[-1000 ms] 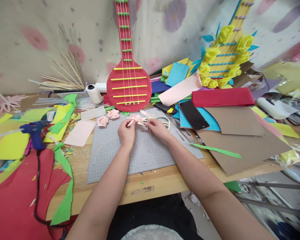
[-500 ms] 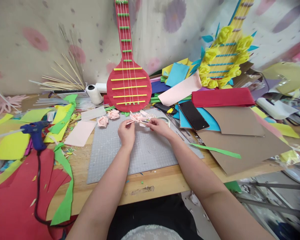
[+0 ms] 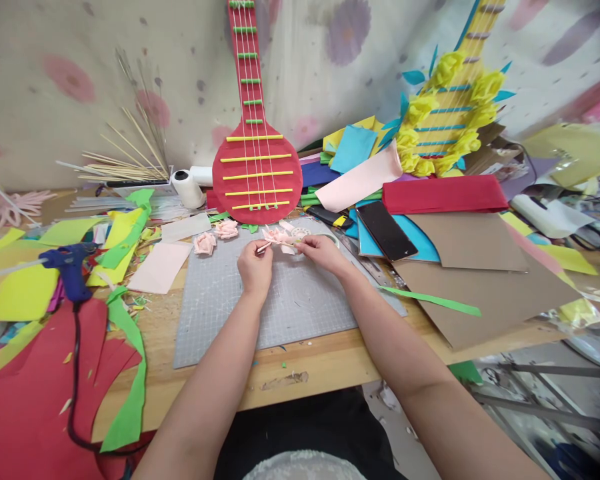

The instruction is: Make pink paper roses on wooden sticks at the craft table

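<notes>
My left hand (image 3: 256, 268) is closed in a pinch on a small pale-pink petal piece, seen nearly edge-on. To its right my right hand (image 3: 323, 253) has its thumb and fingers pressed together on a thin stick-like thing, mostly hidden, that points toward the left hand. Just beyond the fingertips lie loose pink petals (image 3: 277, 235) on the grey cutting mat (image 3: 220, 313). Two finished-looking pink paper roses, a front one (image 3: 205, 244) and a back one (image 3: 227, 229), sit left of my hands. A white tape roll (image 3: 336, 239) is partly hidden behind my right hand.
A red paper-covered lute shape (image 3: 258, 179) stands behind the mat. On the left lie a blue glue gun (image 3: 74, 267) and a green strip (image 3: 130, 360). A black phone (image 3: 386, 230), brown cardboard (image 3: 485, 293) and a yellow-flowered instrument (image 3: 445, 120) are on the right.
Both hands have moved only slightly, a little to the right. The pink piece in my left hand has tilted, and the dark stick end by my right fingers shows less.
</notes>
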Motion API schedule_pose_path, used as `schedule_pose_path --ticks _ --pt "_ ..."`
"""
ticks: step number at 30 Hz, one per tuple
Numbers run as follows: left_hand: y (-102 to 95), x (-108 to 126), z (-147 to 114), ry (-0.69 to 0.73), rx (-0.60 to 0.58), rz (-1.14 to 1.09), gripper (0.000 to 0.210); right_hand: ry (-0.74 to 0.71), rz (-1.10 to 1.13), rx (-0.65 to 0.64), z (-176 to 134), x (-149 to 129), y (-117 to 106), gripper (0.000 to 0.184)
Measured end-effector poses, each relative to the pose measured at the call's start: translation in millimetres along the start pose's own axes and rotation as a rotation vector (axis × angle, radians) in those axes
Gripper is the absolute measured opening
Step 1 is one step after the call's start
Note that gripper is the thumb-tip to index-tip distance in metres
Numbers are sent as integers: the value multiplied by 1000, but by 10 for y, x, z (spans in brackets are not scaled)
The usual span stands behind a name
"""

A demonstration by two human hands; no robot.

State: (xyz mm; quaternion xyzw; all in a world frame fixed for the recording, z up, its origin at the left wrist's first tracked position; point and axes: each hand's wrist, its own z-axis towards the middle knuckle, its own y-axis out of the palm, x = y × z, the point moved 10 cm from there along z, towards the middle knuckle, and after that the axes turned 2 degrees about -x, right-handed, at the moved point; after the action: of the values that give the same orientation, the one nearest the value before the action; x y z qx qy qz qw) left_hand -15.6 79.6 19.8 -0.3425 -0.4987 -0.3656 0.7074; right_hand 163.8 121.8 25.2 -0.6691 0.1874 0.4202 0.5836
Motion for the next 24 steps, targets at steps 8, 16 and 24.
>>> schedule_pose_path --ticks 8,16,24 --pt "24 45 -7 20 -14 -47 11 -5 -97 26 -15 -6 -15 30" --pt "64 177 -34 127 -46 7 17 13 -194 14 -22 -20 25 33" --pt "-20 198 -41 50 -6 63 7 10 -196 36 -16 -22 50 35"
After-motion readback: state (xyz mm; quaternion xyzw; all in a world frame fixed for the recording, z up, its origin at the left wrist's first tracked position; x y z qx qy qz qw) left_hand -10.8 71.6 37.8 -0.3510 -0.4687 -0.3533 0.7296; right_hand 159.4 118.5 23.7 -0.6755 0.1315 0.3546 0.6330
